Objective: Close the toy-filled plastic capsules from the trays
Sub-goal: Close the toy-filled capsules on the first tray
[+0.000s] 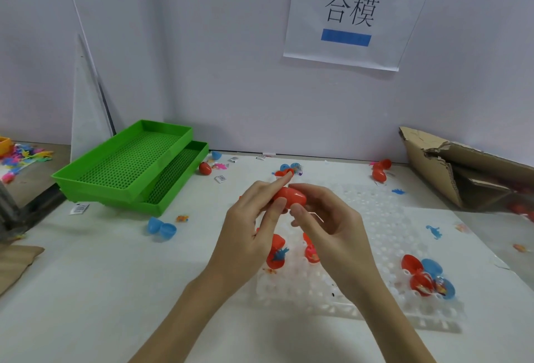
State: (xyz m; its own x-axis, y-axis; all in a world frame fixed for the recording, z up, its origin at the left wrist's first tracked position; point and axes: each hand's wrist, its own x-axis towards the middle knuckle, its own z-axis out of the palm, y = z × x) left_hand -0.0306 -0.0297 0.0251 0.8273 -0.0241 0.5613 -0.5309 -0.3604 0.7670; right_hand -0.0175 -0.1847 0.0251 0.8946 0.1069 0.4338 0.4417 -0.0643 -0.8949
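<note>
On my feed both hands are up over the clear plastic tray (384, 209), sharing one red capsule (290, 196): my left hand (254, 223) pinches its near end between thumb and fingers with the index finger pointing straight out, and my right hand (326, 218) curls around the far end; the two halves look joined, though I cannot tell if they are fully snapped. On the tray below sit an open red capsule with a blue toy (276, 251) and another open red capsule (311, 250), and at its right corner a cluster of open red and blue capsules (427, 277) with toys inside. Two stacked green mesh trays (130, 166) rest to the left with nothing visible in them. An open blue capsule (161, 228) lies on the white table (115, 276). A torn cardboard box (462, 171) sits at right, and a paper sign (355, 12) hangs on the white wall.
</note>
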